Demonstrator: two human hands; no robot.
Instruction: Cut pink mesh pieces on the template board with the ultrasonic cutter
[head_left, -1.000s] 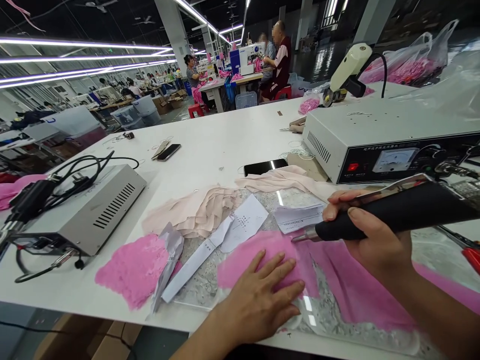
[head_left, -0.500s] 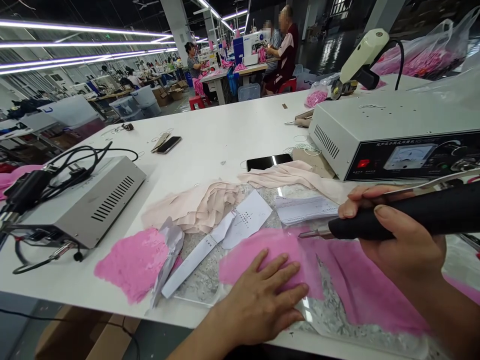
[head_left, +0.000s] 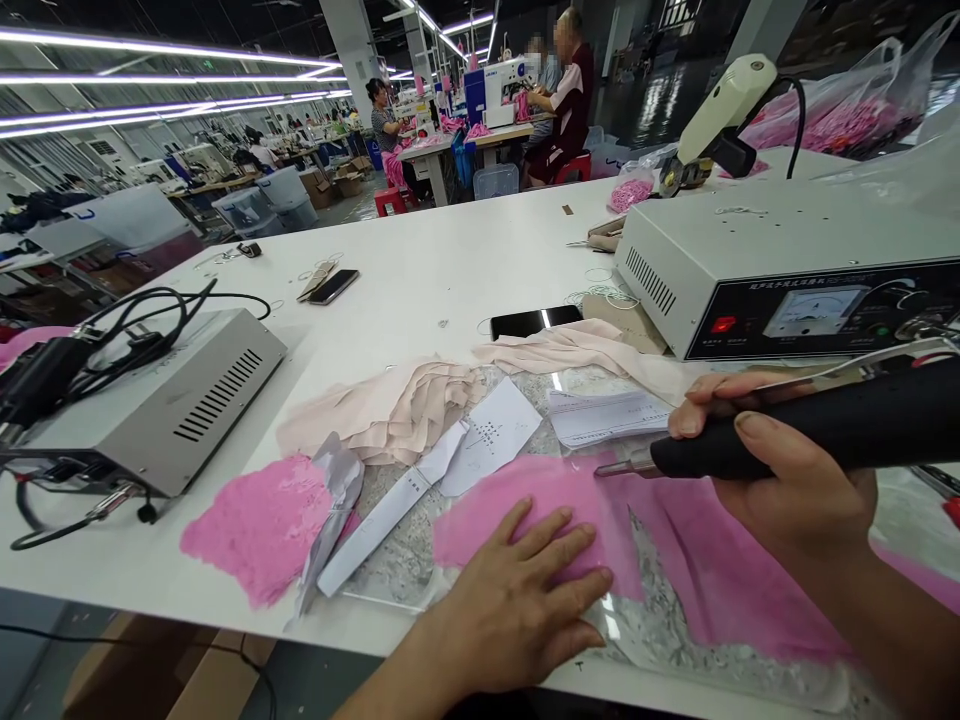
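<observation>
We press the left hand [head_left: 525, 600] flat, fingers spread, on the pink lace [head_left: 540, 500] lying on the tabletop [head_left: 420, 290]. The right hand [head_left: 787, 480] grips the black tool [head_left: 825, 430], tip at the lace edge. Next move, we judge: steady tip contact along the edge.

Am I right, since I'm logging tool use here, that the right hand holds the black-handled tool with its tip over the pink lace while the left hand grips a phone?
Not quite. In the head view the left hand lies flat on the pink lace, holding no phone. The right hand does hold the black-handled tool, tip at the lace.
</observation>
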